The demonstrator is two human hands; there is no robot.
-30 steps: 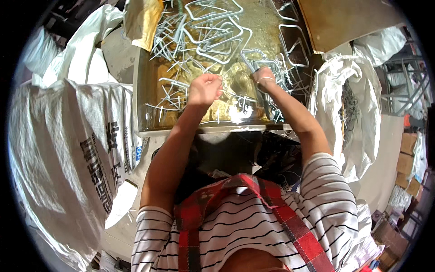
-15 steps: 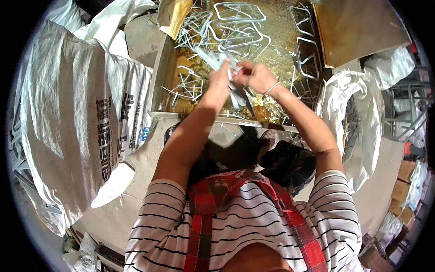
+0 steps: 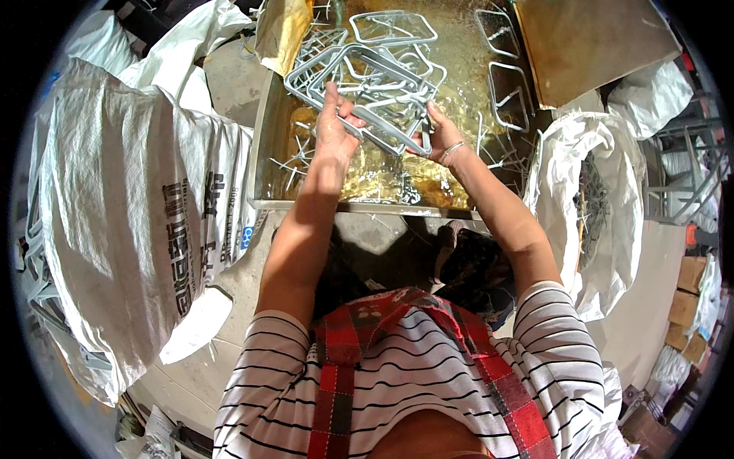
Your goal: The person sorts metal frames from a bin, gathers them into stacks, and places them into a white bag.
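Note:
My left hand (image 3: 336, 128) is closed around the left side of a bundle of grey rectangular frames (image 3: 382, 122). On the other side, my right hand (image 3: 443, 138) grips the bundle's lower right corner. The frames are tilted and overlap, so I cannot tell how many are held. They are above a shallow metal tank (image 3: 367, 207) of yellowish, rippling liquid (image 3: 375, 183). Beyond them a pale frame (image 3: 391, 15) lies in the tank, and another frame (image 3: 508, 96) is by its right wall. Thin branching grey sticks (image 3: 290, 164) are at the tank's left side.
A big white woven sack (image 3: 115, 199) stands left of the tank. To the right, an open white sack (image 3: 612, 252) contains dark thin pieces. A brown board (image 3: 596, 50) covers the tank's far right corner. Cardboard boxes (image 3: 684, 306) are stacked at far right.
Both hands have moved apart, the left one leftward. Half a second ago they were close together over blurred grey pieces; the frame bundle is now spread between them, above the tank.

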